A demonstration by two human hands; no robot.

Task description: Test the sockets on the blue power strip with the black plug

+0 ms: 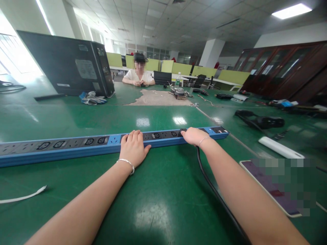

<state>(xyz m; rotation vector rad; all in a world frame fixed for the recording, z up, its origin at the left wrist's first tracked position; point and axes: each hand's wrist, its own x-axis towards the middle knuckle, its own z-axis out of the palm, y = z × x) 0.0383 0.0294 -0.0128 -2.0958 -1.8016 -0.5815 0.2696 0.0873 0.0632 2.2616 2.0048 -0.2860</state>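
"So, how do things stand, going left to right?"

"The power strip [108, 149] lies across the near part of the table [76, 117]; the sockets [59, 144] on its left have no plugs in them. Mid-strip, the left hand [134, 145] rests on top, thumb spread away from the fingers."

"And further right?"

"The right hand [194, 136] pinches a black plug [181, 132] at the strip's face, its cable [205, 175] trailing near. Whether it is fully seated, I cannot tell."
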